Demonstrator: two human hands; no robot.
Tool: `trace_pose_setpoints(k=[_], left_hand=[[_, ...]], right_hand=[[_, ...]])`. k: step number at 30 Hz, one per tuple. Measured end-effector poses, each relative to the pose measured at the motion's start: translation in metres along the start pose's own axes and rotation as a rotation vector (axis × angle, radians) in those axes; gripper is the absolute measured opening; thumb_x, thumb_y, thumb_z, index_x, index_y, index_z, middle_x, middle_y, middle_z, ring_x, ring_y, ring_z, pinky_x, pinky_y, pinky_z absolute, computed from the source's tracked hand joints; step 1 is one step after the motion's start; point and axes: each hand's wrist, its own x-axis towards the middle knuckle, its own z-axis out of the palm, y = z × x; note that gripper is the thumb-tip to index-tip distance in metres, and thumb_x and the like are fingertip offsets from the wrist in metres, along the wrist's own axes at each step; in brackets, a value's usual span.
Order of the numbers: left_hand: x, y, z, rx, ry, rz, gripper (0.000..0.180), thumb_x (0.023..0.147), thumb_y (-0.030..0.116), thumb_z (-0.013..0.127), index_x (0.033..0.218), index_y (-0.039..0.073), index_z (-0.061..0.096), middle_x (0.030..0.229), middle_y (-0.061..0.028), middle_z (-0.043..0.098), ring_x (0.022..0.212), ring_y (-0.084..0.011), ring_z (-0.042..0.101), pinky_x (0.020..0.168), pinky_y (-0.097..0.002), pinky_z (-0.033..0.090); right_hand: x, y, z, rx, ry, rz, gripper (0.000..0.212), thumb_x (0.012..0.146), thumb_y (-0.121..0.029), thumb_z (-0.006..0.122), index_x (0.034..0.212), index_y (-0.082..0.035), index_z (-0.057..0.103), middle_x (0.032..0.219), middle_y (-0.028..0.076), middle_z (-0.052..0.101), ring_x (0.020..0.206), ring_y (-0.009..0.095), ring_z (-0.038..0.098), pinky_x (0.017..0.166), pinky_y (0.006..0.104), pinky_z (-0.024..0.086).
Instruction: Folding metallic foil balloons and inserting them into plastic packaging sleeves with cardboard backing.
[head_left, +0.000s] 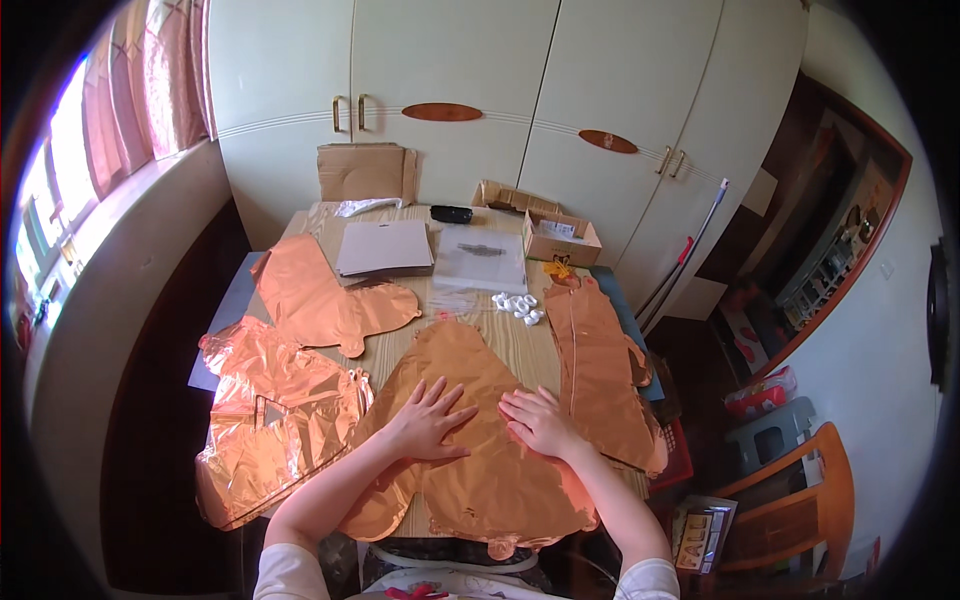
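A large copper-coloured foil sheet (480,480), shaped like a flat, uninflated balloon, lies on the wooden table in front of me. My left hand (428,425) rests palm down on its left half with the fingers spread. On its right half my right hand (540,422) also lies flat, fingers stretched out and angled inward. Neither hand holds anything. To the left, a crinkled, shiny foil piece (275,400) lies beside my left forearm. Beyond it is a smoother foil piece (310,295). A pile of long folded foil (600,370) lies along the right side of the table.
Farther back are a stack of pale cards (385,248), a clear plastic bag (480,258), several small white rolls (518,306), an open cardboard box (562,238) and a black pouch (451,214). A wooden chair (835,490) stands at the right, and white cabinets (450,60) line the back.
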Motion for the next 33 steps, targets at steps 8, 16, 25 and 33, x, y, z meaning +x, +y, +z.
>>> trace_pose_setpoints(k=[8, 16, 25, 33], left_hand=[[0.002, 0.011, -0.002, 0.001, -0.012, -0.028, 0.080, 0.085, 0.072, 0.048, 0.148, 0.024, 0.041, 0.153, -0.0202, 0.035, 0.142, -0.0465, 0.027, 0.114, -0.0630, 0.019], [-0.001, 0.006, -0.001, 0.006, -0.010, -0.036, 0.080, 0.085, 0.073, 0.047, 0.149, 0.025, 0.040, 0.154, -0.0196, 0.034, 0.143, -0.0463, 0.025, 0.114, -0.0637, 0.018], [-0.002, 0.006, 0.000, 0.020, -0.013, -0.036, 0.080, 0.086, 0.074, 0.044, 0.150, 0.026, 0.039, 0.154, -0.0188, 0.034, 0.144, -0.0447, 0.025, 0.114, -0.0635, 0.017], [-0.001, 0.006, 0.000, 0.028, -0.011, -0.027, 0.080, 0.086, 0.075, 0.042, 0.150, 0.027, 0.038, 0.154, -0.0187, 0.034, 0.143, -0.0452, 0.025, 0.114, -0.0632, 0.017]], right_hand=[[0.001, -0.001, 0.001, -0.015, -0.013, 0.021, 0.040, 0.091, -0.028, 0.062, 0.130, -0.017, 0.062, 0.132, 0.001, 0.060, 0.123, 0.022, 0.054, 0.109, 0.0610, 0.030], [0.004, -0.003, -0.001, -0.009, -0.059, 0.073, 0.042, 0.092, -0.032, 0.060, 0.130, -0.017, 0.060, 0.132, 0.000, 0.060, 0.124, 0.020, 0.054, 0.111, 0.0646, 0.024], [0.004, -0.004, -0.001, -0.004, -0.078, 0.071, 0.043, 0.092, -0.033, 0.059, 0.131, -0.016, 0.059, 0.135, -0.001, 0.058, 0.126, 0.020, 0.052, 0.111, 0.0667, 0.021], [0.003, -0.002, 0.000, -0.005, -0.083, 0.078, 0.043, 0.093, -0.034, 0.059, 0.132, -0.017, 0.059, 0.136, -0.001, 0.058, 0.126, 0.021, 0.052, 0.111, 0.0681, 0.021]])
